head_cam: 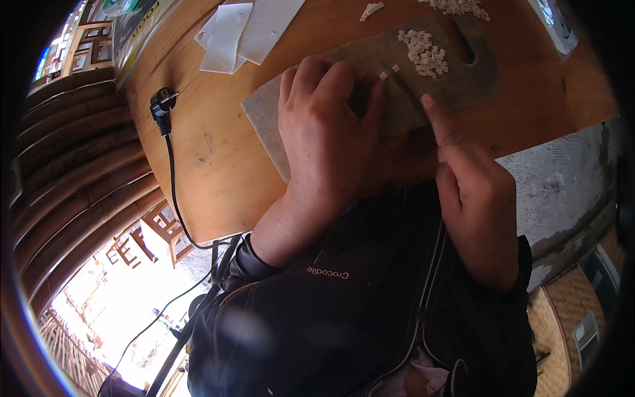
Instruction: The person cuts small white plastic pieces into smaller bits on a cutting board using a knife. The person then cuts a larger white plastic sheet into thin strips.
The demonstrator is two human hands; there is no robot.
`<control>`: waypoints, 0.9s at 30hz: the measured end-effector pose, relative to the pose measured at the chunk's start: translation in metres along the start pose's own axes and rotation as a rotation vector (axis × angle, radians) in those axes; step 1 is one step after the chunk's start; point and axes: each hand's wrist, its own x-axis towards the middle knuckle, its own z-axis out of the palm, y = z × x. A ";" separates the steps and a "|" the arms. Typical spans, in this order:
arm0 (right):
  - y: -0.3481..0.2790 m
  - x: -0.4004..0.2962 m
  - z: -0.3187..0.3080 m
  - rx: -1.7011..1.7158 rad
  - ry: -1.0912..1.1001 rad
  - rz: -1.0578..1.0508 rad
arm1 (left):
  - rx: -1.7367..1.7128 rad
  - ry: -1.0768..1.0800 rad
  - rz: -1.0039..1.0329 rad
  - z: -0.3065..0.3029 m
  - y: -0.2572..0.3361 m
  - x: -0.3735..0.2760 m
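Note:
A flat grey-brown board (265, 111) with a handle slot lies on the wooden table. My left hand (330, 99) rests on it, fingers curled down; whatever may be under the fingertips is hidden. Just right of that hand are two small pale square pieces (395, 68). A dark thin strip, perhaps a blade or a shadow, runs across the board from there towards my right hand (461, 154). That hand's index finger points out over the board's near edge, and its other fingers are folded in, their grip unclear. Beyond the fingertip lies a pile of small pale pieces (424, 54).
More pale pieces (459, 6) and a few short strips (371, 11) lie at the table's far side. White sheets (225, 37) overlap at the far left. A black power plug (163, 101) stands on the left, its cord running over the table edge. A packet (553, 25) lies far right.

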 end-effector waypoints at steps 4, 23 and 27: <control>-0.005 0.002 -0.002 -0.007 -0.053 0.013 | -0.015 0.006 -0.003 0.000 -0.001 0.000; -0.002 0.005 -0.009 0.016 -0.068 0.004 | -0.080 -0.001 0.014 -0.003 -0.005 -0.003; -0.002 0.005 -0.010 0.002 -0.055 0.007 | -0.073 -0.012 0.006 -0.003 -0.005 -0.002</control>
